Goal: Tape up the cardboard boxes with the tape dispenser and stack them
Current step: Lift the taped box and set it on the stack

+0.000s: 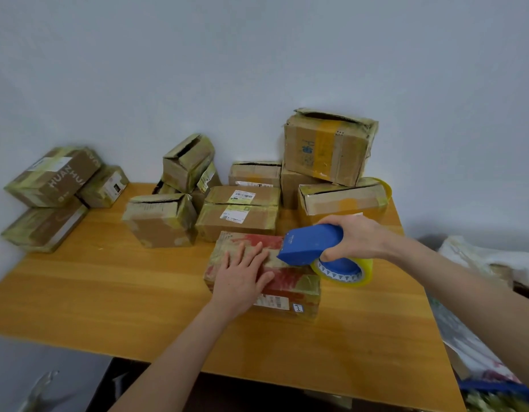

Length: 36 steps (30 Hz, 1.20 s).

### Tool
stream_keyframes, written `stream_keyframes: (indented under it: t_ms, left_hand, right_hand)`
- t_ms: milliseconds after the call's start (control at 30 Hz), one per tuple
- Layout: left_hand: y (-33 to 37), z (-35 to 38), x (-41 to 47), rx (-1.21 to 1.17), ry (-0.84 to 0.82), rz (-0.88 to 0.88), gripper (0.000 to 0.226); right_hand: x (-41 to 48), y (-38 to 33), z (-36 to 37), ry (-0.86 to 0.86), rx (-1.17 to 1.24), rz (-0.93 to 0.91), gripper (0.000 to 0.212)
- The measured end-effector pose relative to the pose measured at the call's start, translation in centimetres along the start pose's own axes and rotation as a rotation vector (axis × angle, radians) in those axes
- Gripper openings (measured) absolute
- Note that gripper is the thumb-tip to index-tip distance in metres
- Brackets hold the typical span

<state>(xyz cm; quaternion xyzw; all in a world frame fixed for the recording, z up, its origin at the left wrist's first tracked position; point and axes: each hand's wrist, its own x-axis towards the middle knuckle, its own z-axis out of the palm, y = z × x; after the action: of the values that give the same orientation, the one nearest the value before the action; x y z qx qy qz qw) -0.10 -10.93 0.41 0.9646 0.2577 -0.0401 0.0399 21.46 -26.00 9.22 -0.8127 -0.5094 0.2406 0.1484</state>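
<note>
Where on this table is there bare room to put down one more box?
The widest bare patch of the table is front left, between the left stack, the red box and the near edge. A narrower strip lies right of that box, under the tape dispenser. The back, by the wall, is crowded with boxes.

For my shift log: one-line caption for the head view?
Left hand rests flat on a red-printed box while right hand holds the blue tape dispenser over its top.
</note>
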Motion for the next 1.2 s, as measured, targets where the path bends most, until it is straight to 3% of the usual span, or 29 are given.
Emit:
stream_keyframes:
  t_ms: [67,200,533,700,767,900,1067,1200]
  left_hand:
    - [1.5,0.0,0.4,-0.025,0.005,-0.005,0.069]
    - [2.3,1.1,0.9,0.0,-0.004,0.014,0.065]
    - [1.6,1.0,1.0,0.007,-0.03,0.034,0.11]
    - [1.9,0.9,1.0,0.026,-0.039,0.039,0.112]
    - [2.0,0.5,0.9,0.025,-0.063,0.041,0.106]
    - [3.8,-0.2,1.1,0.01,-0.097,0.057,0.066]
    - [5.3,1.0,0.7,0.011,-0.06,0.111,0.081]
    - [5.0,0.8,0.7,0.019,-0.074,0.099,0.072]
  right_hand:
    - [-0.1,0.2,-0.1,-0.013,-0.01,0.005,0.069]
    - [-0.4,0.4,-0.3,-0.018,-0.004,0.003,0.079]
    - [-2.2,2.2,-2.9,-0.098,0.023,0.011,0.068]
    - [-2.6,4.3,-0.5,-0.141,0.014,0.058,0.065]
    - [-2.5,4.8,-0.1,-0.134,0.005,0.062,0.064]
    - [-2.3,4.5,-0.1,-0.138,-0.144,0.057,0.064]
    - [-2.7,4.6,1.1,-0.142,-0.097,0.045,0.064]
    - [-3.0,5.3,1.1,-0.124,-0.013,0.036,0.066]
